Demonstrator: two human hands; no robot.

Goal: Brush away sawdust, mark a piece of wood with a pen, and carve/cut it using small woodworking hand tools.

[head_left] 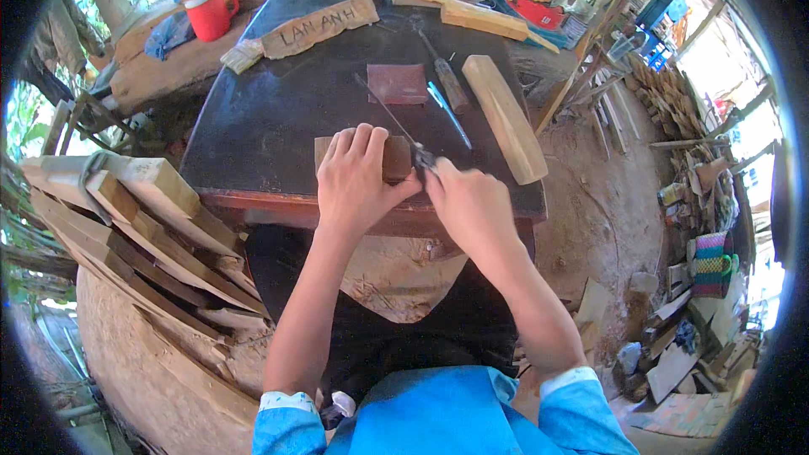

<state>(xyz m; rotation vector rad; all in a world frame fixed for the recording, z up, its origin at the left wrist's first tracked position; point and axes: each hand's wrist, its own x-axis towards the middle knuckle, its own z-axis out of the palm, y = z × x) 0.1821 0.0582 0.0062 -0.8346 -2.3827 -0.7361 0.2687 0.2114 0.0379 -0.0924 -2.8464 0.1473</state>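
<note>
My left hand (pixel 358 173) presses down on a small brown wooden block (pixel 397 158) at the near edge of the dark table (pixel 270 135). Its fingers lie curled over the block's top, and the thumb reaches toward my right hand (pixel 472 206). That hand is closed around the dark handle of a long, thin-bladed tool (pixel 391 118), a file or narrow saw. Its blade slants away to the left, past the block; which kind it is I cannot tell. Just beyond lie a reddish-brown sheet like sandpaper (pixel 398 84), a blue pen (pixel 449 115) and a wooden-handled tool (pixel 452 84).
A pale shaped wood piece (pixel 506 122) lies along the table's right side. Toward the back are a lettered wooden plaque (pixel 320 27), a brush (pixel 243 56) and a red mug (pixel 209 15). Long timbers (pixel 143 211) stack at left; a striped basket (pixel 712 263) stands far right.
</note>
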